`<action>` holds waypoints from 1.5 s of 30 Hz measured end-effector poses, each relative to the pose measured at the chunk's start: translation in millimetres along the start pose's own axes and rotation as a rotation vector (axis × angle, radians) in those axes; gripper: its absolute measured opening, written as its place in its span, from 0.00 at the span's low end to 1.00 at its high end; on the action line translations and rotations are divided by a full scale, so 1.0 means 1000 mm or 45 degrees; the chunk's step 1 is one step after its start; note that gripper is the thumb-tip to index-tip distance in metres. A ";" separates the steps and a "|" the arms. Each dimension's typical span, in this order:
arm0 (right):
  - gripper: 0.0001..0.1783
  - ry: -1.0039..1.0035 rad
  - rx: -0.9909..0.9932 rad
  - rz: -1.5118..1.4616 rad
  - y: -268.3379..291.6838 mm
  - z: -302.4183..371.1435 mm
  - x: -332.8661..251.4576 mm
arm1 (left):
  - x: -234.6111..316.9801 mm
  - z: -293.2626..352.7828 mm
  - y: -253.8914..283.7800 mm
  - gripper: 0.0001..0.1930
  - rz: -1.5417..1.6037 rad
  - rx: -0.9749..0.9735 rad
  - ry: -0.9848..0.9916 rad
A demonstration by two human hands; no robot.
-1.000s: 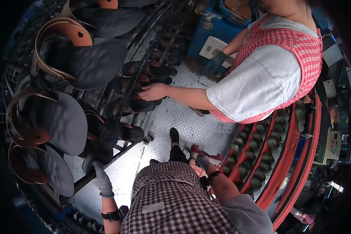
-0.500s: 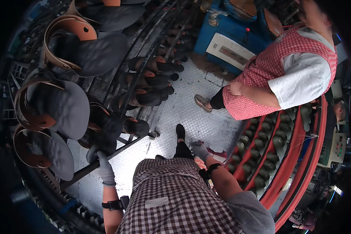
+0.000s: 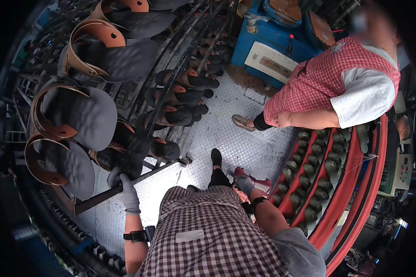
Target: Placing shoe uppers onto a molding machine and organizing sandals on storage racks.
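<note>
My left hand point(image 3: 128, 197), in a grey glove, is at the lower bar of the rack point(image 3: 138, 182) on the left. Its fingers are closed around a dark rounded thing point(image 3: 114, 177), partly hidden, whose kind I cannot make out. My right hand point(image 3: 245, 183), also gloved, is low beside the red-edged rack point(image 3: 282, 184). Its fingers are curled, with something small and dark point(image 3: 238, 171) at their tips. Nearest my left hand are dark grey sandals point(image 3: 74, 166) with brown straps, standing in rows on the left rack.
A person in a red checked apron point(image 3: 305, 92) stands ahead on the right, beside a blue machine point(image 3: 245, 46). Green shoe lasts point(image 3: 316, 180) fill the right rack, bordered by a red rail point(image 3: 374, 184). Patterned metal floor point(image 3: 208, 134) lies between the racks. A dark toothed track point(image 3: 74, 244) curves at lower left.
The left rack and its sandals have shifted slightly right and up in view. My right hand has moved right and down, its fingers now curled. The other person's head and arm have shifted.
</note>
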State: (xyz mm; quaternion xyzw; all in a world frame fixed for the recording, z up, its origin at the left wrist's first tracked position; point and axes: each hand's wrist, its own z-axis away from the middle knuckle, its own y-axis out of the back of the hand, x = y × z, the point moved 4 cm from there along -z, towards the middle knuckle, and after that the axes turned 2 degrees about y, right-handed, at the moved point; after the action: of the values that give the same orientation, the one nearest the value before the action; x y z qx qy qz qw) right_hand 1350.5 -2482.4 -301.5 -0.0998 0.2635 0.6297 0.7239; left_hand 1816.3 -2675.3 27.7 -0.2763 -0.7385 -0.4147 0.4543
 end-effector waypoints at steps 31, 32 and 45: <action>0.18 0.890 -0.944 1.735 -0.069 0.044 -0.094 | 0.025 -0.003 -0.001 0.15 -0.087 0.020 -0.045; 0.15 1.114 -0.737 1.513 -0.049 0.047 -0.099 | 0.025 -0.003 -0.004 0.15 -0.045 -0.008 0.004; 0.17 0.458 -0.423 0.666 -0.033 -0.023 -0.029 | 0.031 -0.008 -0.007 0.15 -0.031 -0.059 0.013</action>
State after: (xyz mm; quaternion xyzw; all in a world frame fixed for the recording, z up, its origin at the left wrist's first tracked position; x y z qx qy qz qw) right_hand 1374.5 -2524.6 -312.6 -0.2545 0.2972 0.8004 0.4541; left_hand 1800.4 -2684.8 55.1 -0.2756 -0.7296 -0.4386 0.4465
